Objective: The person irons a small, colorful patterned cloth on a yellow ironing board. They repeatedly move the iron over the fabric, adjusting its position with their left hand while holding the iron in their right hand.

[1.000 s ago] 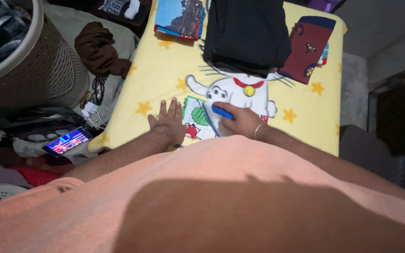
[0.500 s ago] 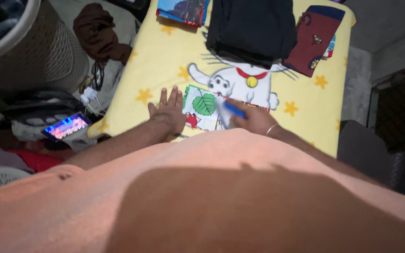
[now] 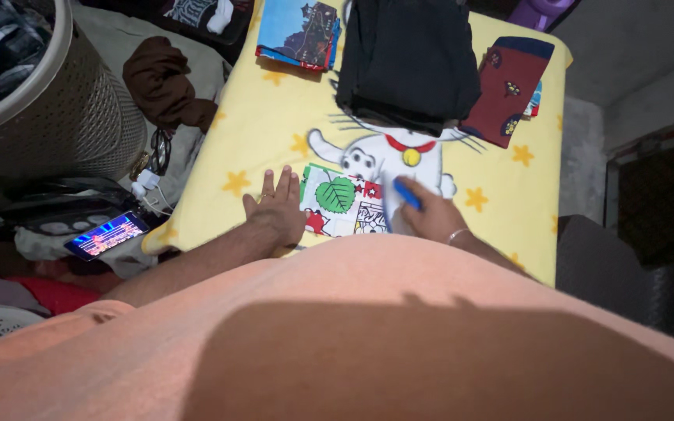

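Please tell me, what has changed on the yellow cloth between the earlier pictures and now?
The right hand slid the iron to the right across the small printed cloth, uncovering its green leaf picture. The grip on the blue handle stayed. The left hand remains flat at the cloth's left edge. The folded clothes beyond did not move.

A single head-worn camera looks steeply down over the wearer's peach-orange shirt (image 3: pixel 399 327), which fills the near half of the frame, onto the yellow star-printed cloth-covered bench (image 3: pixel 501 195) stretching away beyond the fingers (image 3: pixel 282 183).
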